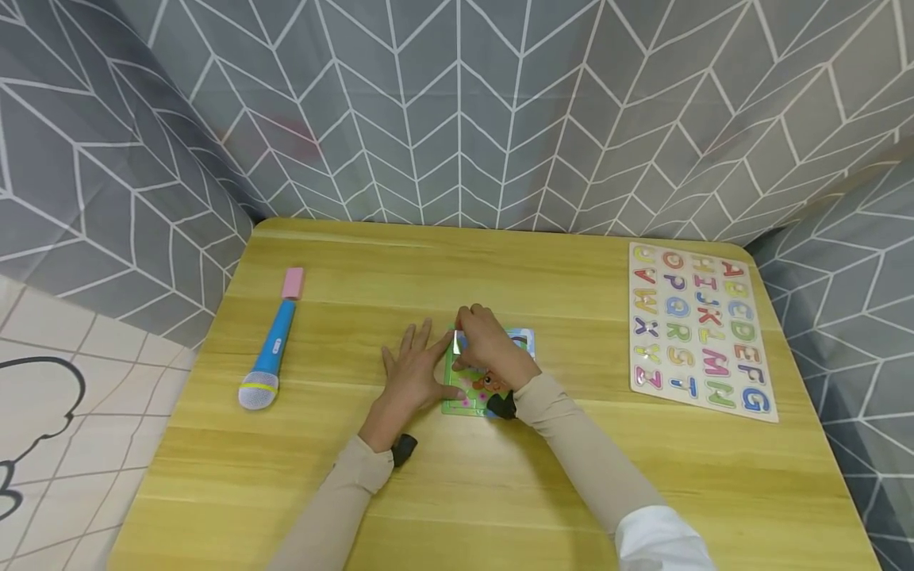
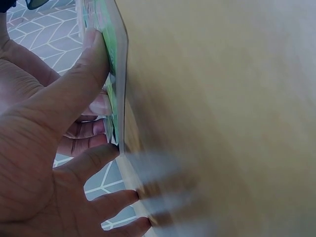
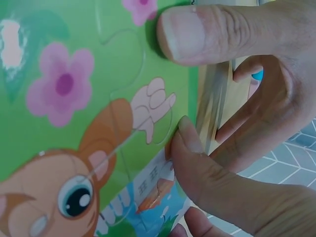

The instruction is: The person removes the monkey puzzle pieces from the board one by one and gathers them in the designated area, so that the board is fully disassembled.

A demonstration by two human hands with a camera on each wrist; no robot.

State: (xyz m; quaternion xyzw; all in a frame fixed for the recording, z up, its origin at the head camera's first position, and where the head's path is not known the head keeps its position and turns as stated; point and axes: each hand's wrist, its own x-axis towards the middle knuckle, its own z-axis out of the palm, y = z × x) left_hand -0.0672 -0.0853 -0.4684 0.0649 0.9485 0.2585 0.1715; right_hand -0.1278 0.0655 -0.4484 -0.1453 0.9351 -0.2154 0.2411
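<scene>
A jigsaw puzzle [image 1: 467,403] with a green border lies flat at the middle of the table. In the right wrist view its picture shows a brown cartoon animal [image 3: 54,177] and pink flowers. My left hand [image 1: 414,377] is at its left side, thumb pressing on the border and the other fingers spread over the tabletop. Over the puzzle's far left corner, my right hand [image 1: 493,345] has its thumb and curled fingers on a small puzzle piece [image 2: 109,127], which looks slightly tilted at the edge. Its far side is hidden behind the fingers.
A blue toy microphone [image 1: 273,349] lies at the left of the table [image 1: 357,492], with a pink block [image 1: 293,283] beyond its handle end. At the right is an alphabet board [image 1: 700,325] with coloured letters. A patterned grey curtain [image 1: 457,111] hangs behind the table.
</scene>
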